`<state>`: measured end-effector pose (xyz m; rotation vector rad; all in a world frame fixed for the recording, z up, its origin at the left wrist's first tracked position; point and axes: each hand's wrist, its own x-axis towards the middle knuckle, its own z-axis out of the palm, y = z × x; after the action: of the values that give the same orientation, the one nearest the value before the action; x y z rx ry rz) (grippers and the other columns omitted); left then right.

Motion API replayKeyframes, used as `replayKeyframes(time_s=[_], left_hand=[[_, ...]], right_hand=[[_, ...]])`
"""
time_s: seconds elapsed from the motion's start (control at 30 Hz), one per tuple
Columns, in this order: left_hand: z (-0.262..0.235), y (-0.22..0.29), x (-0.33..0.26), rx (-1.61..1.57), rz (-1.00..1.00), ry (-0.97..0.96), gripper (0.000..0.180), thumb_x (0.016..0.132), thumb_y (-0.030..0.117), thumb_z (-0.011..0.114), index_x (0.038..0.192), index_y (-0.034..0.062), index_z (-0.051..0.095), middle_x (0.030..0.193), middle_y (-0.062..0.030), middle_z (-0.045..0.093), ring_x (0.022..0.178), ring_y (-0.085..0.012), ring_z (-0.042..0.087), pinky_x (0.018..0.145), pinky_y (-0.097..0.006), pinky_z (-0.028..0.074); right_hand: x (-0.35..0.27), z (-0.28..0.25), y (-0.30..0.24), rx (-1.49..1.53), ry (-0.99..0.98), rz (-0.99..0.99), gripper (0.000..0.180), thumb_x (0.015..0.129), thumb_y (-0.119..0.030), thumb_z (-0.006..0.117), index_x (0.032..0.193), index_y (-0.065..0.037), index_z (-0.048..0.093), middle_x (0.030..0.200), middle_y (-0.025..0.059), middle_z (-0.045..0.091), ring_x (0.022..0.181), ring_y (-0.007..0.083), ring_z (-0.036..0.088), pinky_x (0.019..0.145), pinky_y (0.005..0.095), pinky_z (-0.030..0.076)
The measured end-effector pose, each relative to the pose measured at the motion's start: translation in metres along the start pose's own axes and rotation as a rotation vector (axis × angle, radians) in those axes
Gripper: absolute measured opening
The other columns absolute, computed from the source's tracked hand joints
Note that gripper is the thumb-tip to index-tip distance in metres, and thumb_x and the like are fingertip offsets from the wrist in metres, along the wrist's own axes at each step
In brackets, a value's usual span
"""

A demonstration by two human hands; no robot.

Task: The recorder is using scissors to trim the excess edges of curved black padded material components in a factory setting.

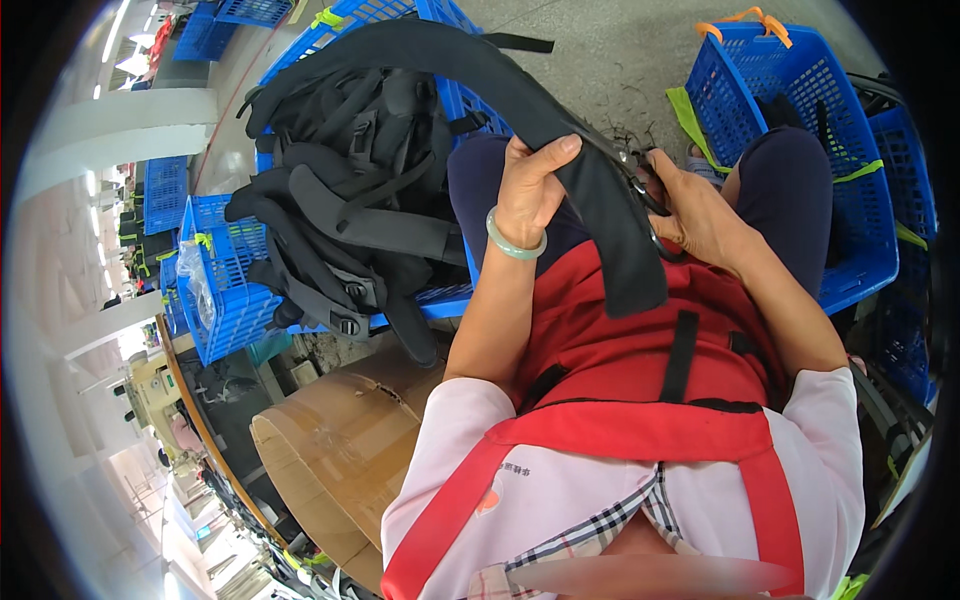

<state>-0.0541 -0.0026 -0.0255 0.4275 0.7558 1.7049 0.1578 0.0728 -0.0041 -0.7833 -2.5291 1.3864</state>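
Observation:
A long, curved black padded strap (430,48) arches from the left crate across to my lap. Its rounded end hangs in front of my red apron (600,340). Closed on the strap's middle is my left hand (530,190), thumb on top, with a pale green bangle at the wrist. My right hand (705,215) is curled at the strap's right edge around a small scissors-like tool (640,182) with metal parts and a dark loop handle. The strap and the fingers partly hide this tool, so its blades cannot be made out.
On the left, a blue plastic crate (455,95) is heaped with black straps (370,215) with buckles. Another blue crate (745,85) with orange handles stands at my right. A cardboard box (335,445) sits by my left elbow. Dark thread scraps (630,140) lie on the floor.

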Motion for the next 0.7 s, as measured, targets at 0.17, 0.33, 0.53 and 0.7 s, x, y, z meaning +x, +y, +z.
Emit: replayKeyframes(time_s=[0.17,0.33,0.53,0.7], left_hand=[[-0.001,-0.001,0.0,-0.036,-0.004,-0.022,0.018,0.08,-0.008,0.066,0.092,0.0044,0.068,0.089,-0.0058,0.07,0.08,-0.0159,0.067,0.076,-0.03,0.055],[-0.002,-0.002,-0.002,-0.057,-0.011,-0.069,0.018,0.081,-0.007,0.066,0.095,0.0044,0.068,0.092,-0.0064,0.069,0.083,-0.016,0.067,0.078,-0.031,0.054],[-0.001,0.01,0.009,-0.14,-0.04,-0.014,0.02,0.081,-0.007,0.066,0.097,0.0047,0.066,0.096,-0.0074,0.068,0.086,-0.0181,0.066,0.078,-0.033,0.054],[-0.01,0.0,0.004,-0.05,0.011,-0.087,0.019,0.083,-0.005,0.065,0.097,0.0059,0.069,0.101,-0.0078,0.068,0.094,-0.0195,0.065,0.088,-0.035,0.052]], right_hand=[[0.002,-0.001,0.007,0.008,0.025,0.035,0.046,0.085,-0.032,0.069,0.104,0.001,0.044,0.078,0.0224,0.052,0.072,0.0393,0.05,0.065,0.0391,0.041],[0.001,0.0,0.015,0.067,0.032,0.027,0.034,0.086,-0.017,0.067,0.106,0.0,0.046,0.08,0.0276,0.058,0.07,0.0444,0.056,0.058,0.0417,0.043],[0.0,0.002,0.015,0.055,0.016,0.062,0.035,0.086,-0.017,0.066,0.107,0.0,0.044,0.082,0.028,0.057,0.077,0.046,0.055,0.064,0.0433,0.043],[0.003,0.002,0.005,0.003,0.064,0.032,0.043,0.084,-0.019,0.067,0.112,0.0,0.04,0.089,0.0283,0.059,0.089,0.0478,0.056,0.073,0.048,0.043]])
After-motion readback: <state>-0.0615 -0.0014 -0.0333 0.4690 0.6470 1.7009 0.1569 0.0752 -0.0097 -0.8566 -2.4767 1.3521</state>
